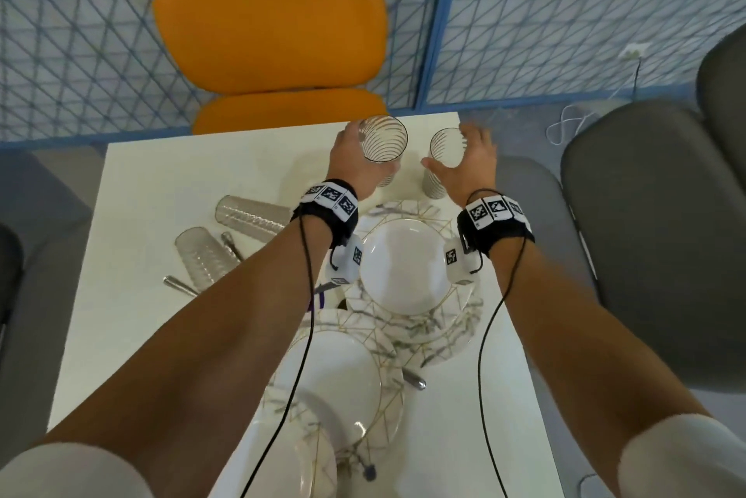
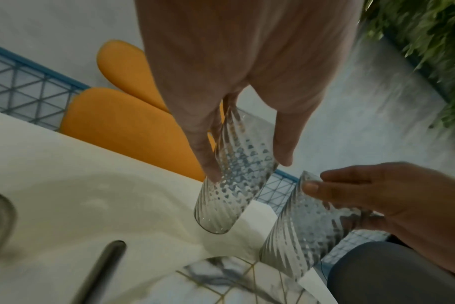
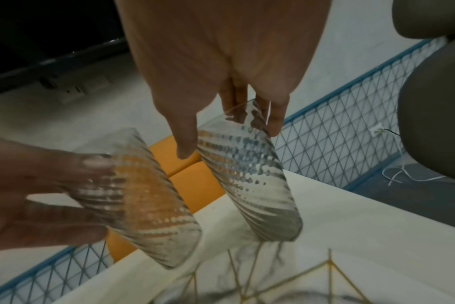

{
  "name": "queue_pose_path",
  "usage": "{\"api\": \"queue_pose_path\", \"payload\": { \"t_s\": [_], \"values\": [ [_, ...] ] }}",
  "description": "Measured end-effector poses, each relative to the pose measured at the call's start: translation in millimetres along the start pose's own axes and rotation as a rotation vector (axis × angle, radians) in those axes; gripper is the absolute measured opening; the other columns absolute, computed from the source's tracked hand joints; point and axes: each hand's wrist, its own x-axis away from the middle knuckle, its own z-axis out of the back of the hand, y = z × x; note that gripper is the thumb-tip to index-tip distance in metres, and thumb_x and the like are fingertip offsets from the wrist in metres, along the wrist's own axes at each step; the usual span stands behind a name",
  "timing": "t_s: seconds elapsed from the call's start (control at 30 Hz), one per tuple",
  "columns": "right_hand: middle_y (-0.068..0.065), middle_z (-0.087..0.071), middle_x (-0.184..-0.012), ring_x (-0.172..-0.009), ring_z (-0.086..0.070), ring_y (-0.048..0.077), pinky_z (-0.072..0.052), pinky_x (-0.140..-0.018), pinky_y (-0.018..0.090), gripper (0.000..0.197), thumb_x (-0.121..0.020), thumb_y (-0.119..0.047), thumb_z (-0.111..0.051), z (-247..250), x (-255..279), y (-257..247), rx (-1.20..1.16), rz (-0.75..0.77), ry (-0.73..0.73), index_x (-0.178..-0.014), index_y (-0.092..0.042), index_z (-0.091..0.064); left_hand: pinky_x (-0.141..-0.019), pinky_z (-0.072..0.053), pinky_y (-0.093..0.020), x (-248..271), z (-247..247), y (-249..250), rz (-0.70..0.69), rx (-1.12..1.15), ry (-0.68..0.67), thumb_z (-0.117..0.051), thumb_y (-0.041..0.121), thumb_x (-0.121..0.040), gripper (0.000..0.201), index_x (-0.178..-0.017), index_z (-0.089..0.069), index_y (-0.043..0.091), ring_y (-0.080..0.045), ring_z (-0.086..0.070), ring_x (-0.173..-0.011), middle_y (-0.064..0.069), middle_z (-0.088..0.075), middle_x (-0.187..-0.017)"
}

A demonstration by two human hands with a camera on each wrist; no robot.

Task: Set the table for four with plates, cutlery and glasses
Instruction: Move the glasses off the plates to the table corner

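Two clear ribbed glasses are at the far edge of the white table (image 1: 161,194). My left hand (image 1: 355,154) grips the left glass (image 1: 383,142) by its upper wall and holds it tilted, its base just above the tabletop (image 2: 216,222). My right hand (image 1: 464,162) has its thumb (image 2: 312,187) and fingers on either side of the right glass (image 1: 442,150). That glass's base (image 3: 281,230) is at the tabletop beside a marbled plate. Whether it touches the table, I cannot tell.
Two more glasses (image 1: 250,214) (image 1: 206,255) lie on their sides at the left among cutlery (image 1: 177,285). Marbled plates topped by white plates (image 1: 407,267) (image 1: 335,380) fill the middle and near side. An orange chair (image 1: 270,29) faces the far edge; grey chairs (image 1: 646,214) stand right.
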Motion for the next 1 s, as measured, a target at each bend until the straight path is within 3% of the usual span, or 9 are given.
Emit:
{"api": "queue_pose_path", "payload": {
  "t_s": [0.17,0.3,0.43,0.53,0.87,1.0],
  "values": [
    [0.012,-0.04,-0.149,-0.137,-0.037,0.032,-0.032,-0.116,0.047,0.091,-0.077,-0.046,-0.082,7.5,-11.1,3.8,-0.031,0.012,-0.026,-0.148,-0.008,-0.04,-0.112,-0.043,-0.039,-17.3,-27.5,7.6,0.044,-0.042,-0.049,-0.094,0.031,-0.071,0.101,-0.153,-0.037,0.017,-0.026,-0.05,-0.134,-0.007,-0.05,-0.147],
    [0.013,-0.027,-0.157,-0.145,-0.028,0.033,-0.03,-0.118,0.051,0.105,-0.077,-0.053,-0.079,10.6,-5.9,14.8,-0.138,-0.13,-0.055,-0.156,-0.017,-0.021,-0.109,-0.042,-0.036,-18.7,-38.5,9.6,0.074,-0.033,-0.057,-0.094,0.031,-0.07,0.102,-0.154,-0.037,0.016,-0.026,-0.049,-0.135,-0.008,-0.049,-0.147],
    [0.01,-0.044,-0.146,-0.138,-0.038,0.028,-0.037,-0.114,0.045,0.093,-0.075,-0.051,-0.081,4.4,-0.2,21.6,-0.214,-0.236,-0.027,-0.149,-0.017,-0.035,-0.112,-0.041,-0.036,-16.7,-44.4,7.5,0.109,0.027,-0.06,-0.093,0.039,-0.071,0.108,-0.156,-0.032,0.018,-0.022,-0.046,-0.136,-0.005,-0.044,-0.149],
    [0.004,-0.053,-0.141,-0.133,-0.048,0.024,-0.042,-0.111,0.044,0.089,-0.073,-0.051,-0.082,-1.6,-6.8,23.2,-0.283,-0.27,-0.006,-0.145,-0.017,-0.041,-0.112,-0.045,-0.041,-14.5,-49.3,3.1,0.127,0.096,-0.042,-0.089,0.042,-0.076,0.096,-0.154,-0.037,0.021,-0.024,-0.049,-0.135,-0.003,-0.046,-0.149],
    [0.004,-0.058,-0.139,-0.127,-0.056,0.023,-0.046,-0.108,0.039,0.09,-0.075,-0.048,-0.081,-3.6,-86.9,17.1,-0.336,-0.34,-0.042,-0.147,-0.014,-0.038,-0.113,-0.041,-0.036,-74.2,-63.1,37.7,0.153,0.12,-0.043,-0.085,0.045,-0.082,0.091,-0.155,-0.037,0.019,-0.027,-0.049,-0.14,-0.002,-0.052,-0.154],
    [0.003,-0.061,-0.134,-0.121,-0.06,0.023,-0.048,-0.105,0.038,0.087,-0.073,-0.046,-0.08,-7.3,-114.1,17.3,-0.367,-0.347,-0.043,-0.145,-0.013,-0.042,-0.11,-0.044,-0.033,-102.1,-68.6,48.7,0.156,0.134,-0.04,-0.088,0.04,-0.078,0.088,-0.151,-0.044,0.017,-0.027,-0.053,-0.135,-0.004,-0.056,-0.147]
  ]
}}
